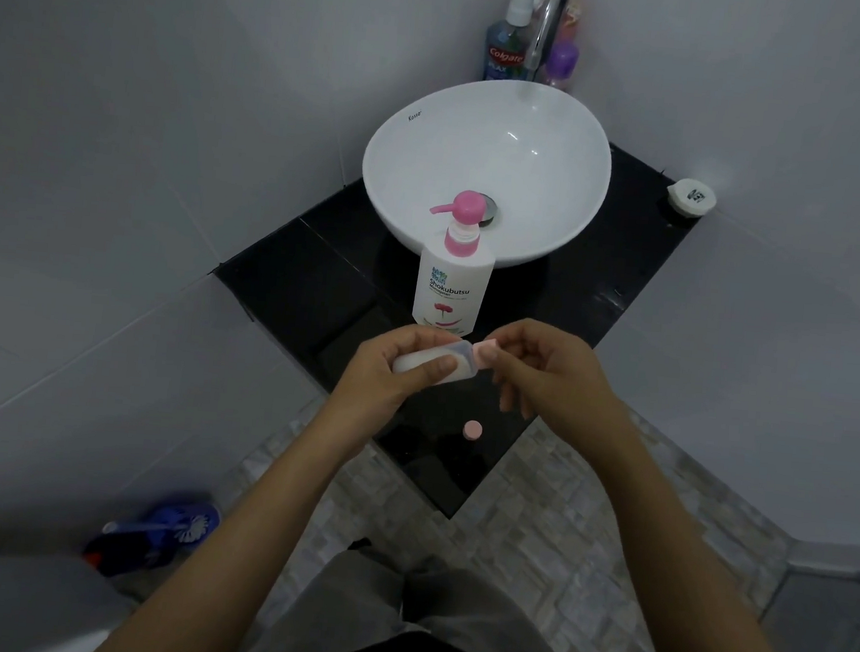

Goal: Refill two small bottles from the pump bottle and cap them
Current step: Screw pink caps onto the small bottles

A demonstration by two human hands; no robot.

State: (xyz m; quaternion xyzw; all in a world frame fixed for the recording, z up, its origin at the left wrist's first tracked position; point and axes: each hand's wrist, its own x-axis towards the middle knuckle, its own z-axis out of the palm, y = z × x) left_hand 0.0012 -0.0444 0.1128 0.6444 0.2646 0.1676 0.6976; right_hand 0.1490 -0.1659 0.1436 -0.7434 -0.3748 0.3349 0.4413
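A white pump bottle (450, 286) with a pink pump head stands on the black counter (292, 284), just in front of the basin. Below it, my left hand (393, 369) grips a small translucent bottle (453, 362) with white liquid inside, held on its side. My right hand (543, 370) pinches a pink cap (488, 348) at that bottle's mouth. A second pink cap (472, 430) sits on the counter near its front corner; I cannot tell whether it rests on another bottle.
A white bowl basin (487, 165) with a chrome tap (544, 31) fills the back of the counter. Mouthwash (507, 38) and a purple bottle (561, 63) stand behind it. A round white object (691, 196) lies at the right corner. A blue toilet brush (165, 531) lies on the floor.
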